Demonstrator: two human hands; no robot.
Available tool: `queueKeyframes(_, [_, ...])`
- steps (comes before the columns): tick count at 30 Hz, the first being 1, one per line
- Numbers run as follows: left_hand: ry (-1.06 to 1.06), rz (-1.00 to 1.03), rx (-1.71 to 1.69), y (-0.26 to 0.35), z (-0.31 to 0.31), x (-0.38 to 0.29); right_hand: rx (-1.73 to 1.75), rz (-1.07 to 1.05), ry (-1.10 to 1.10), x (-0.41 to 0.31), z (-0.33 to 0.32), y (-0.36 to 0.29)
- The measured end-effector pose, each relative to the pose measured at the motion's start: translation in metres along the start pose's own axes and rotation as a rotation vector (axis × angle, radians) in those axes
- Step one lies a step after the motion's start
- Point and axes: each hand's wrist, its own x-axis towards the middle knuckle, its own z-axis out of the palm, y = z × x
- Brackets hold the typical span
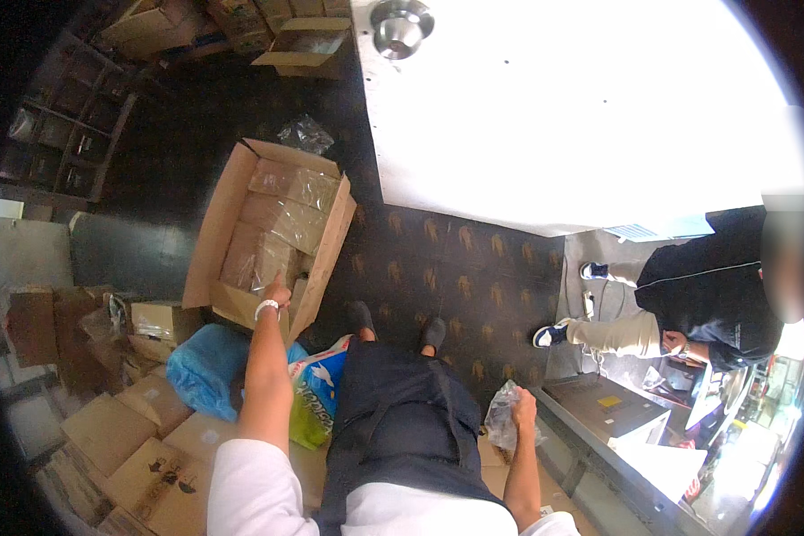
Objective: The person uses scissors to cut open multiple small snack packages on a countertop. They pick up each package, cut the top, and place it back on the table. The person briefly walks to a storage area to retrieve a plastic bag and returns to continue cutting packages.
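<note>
My left hand [278, 293] reaches over the near end of an open cardboard box [231, 194], its index finger pointing down at the contents. I see nothing held in it. Inside the box lie several brown packages [283, 218] wrapped in clear plastic, packed in rows. Whether the fingertip touches one of them, I cannot tell. At my right side, my right hand [524, 407] grips a crumpled clear plastic bag [502, 419], which hangs beside my dark apron [402, 415].
Cardboard cartons [164, 479] stand behind me, with a blue plastic bundle [208, 368] and a printed bag [315, 395] nearby. A white door [549, 120] with a metal knob [400, 30] fills the upper right. A person [697, 295] stands at right near a counter [576, 439]. Loose plastic [307, 134] lies on the floor.
</note>
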Motion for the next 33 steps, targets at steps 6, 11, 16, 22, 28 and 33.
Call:
queueKeyframes(6, [0.001,0.115,0.388,0.018,-0.013,0.029,0.008,0.040,-0.062,-0.032,0.028,-0.074])
queueKeyframes(11, [-0.073,0.225,0.518,0.031,-0.024,0.032,0.080,0.149,-0.053,-0.060,0.062,-0.097])
queueKeyframes(16, [-0.167,0.263,0.247,0.040,-0.017,0.016,-0.024,0.205,-0.009,-0.073,0.094,-0.098])
queueKeyframes(22, [0.128,0.516,0.346,-0.045,0.030,0.016,0.061,0.123,0.168,-0.060,0.092,-0.123])
queueKeyframes(28, [-0.237,0.025,-0.018,-0.131,0.051,-0.026,0.129,0.117,0.123,-0.041,0.081,-0.150])
queueKeyframes(33, [-0.263,-0.027,-0.111,-0.136,0.050,-0.040,0.084,0.072,-0.019,-0.037,0.074,-0.161])
